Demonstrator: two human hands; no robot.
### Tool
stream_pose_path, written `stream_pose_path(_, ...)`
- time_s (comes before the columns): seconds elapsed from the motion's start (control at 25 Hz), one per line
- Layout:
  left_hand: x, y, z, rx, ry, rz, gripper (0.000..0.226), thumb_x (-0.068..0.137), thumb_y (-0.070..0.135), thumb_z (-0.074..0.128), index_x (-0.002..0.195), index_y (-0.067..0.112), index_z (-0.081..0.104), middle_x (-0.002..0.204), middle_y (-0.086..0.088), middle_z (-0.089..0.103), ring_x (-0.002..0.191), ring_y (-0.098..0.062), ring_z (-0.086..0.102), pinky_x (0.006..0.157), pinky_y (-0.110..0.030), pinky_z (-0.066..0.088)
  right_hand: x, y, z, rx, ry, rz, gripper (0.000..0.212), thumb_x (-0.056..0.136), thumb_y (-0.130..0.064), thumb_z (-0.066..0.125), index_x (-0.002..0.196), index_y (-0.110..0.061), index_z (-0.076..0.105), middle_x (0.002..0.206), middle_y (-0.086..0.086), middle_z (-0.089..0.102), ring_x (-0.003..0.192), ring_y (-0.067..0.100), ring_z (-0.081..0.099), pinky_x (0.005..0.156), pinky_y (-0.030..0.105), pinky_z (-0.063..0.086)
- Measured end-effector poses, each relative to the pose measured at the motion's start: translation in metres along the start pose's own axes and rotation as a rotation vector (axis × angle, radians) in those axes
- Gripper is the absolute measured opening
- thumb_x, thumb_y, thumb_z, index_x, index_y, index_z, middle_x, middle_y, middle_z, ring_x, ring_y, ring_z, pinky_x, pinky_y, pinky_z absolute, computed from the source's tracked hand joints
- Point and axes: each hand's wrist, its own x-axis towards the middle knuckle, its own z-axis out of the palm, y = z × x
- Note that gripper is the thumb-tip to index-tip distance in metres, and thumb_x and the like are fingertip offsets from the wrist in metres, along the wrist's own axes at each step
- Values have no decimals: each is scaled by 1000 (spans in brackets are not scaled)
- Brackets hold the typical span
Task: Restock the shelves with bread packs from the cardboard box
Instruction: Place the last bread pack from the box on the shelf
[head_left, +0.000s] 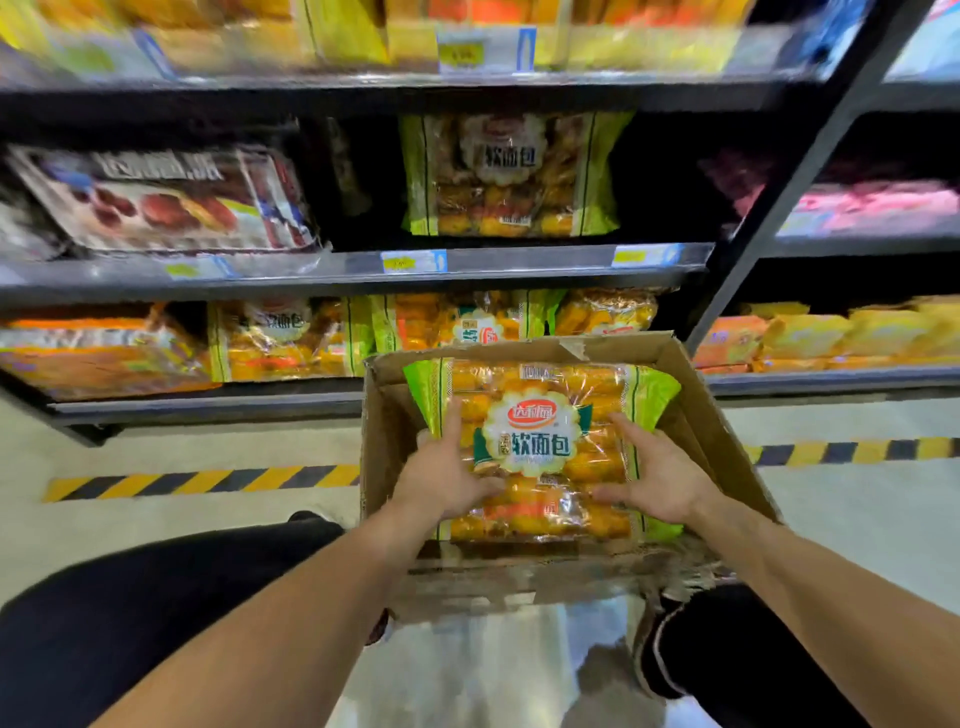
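Dark metal shop shelves (519, 262) fill the background, stocked with snack bags, and a pale floor with a yellow-and-black striped line (202, 480) runs in front of them. On that floor, just before the lowest shelf, stands an open cardboard box (727, 431). A bread pack (540, 447) lies flat in it, label up, with green side borders and rows of orange rolls showing through clear film.

The person reaches down with both arms. The left hand (447, 475) rests on the pack's left side, fingers spread and thumb across the film. The right hand (657, 475) mirrors it on the right side. Both hands are open against the pack, touching it but not visibly closed around it; whether the fingers have got under the edges cannot be told.

The pack is likely light and soft, and the film looks smooth and probably slippery. Squeezing hard would likely crush the rolls. A sensible hold would be at the two long side edges, with fingers underneath to carry it flat. Matching packs (509, 174) stand on the middle shelf and on the shelf below, so either could take this one.
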Motion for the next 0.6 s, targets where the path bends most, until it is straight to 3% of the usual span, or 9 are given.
stream_pose_path(0.12, -16, 15, -27, 20, 132, 107, 121, 70, 55, 76, 147, 43, -17, 145, -20, 31, 114, -34, 57, 99, -41, 45, -20, -19, -22, 24, 168, -60, 114, 59, -66, 75, 150, -42, 12, 143, 4, 43, 130, 21, 43, 108, 39, 38)
stream_pose_path(0.28, -19, 32, -59, 77, 278, 185, 120, 72, 59, 72, 144, 45, -23, 150, -19, 26, 123, -33, 52, 103, -43, 44, -29, -50, -51, 53, 352, -108, 106, 68, -50, 80, 152, -37, 16, 143, 8, 39, 131, 26, 43, 108, 38, 36)
stream_pose_path(0.6, 35, 47, -107, 161, 442, 208, 117, 71, 63, 71, 144, 48, -19, 154, -15, 23, 133, -32, 42, 100, -48, 46, 26, -91, -90, 76, 485, -136, 99, 72, -51, 76, 149, -44, 14, 139, 6, 39, 125, 29, 46, 101, 49, 46)
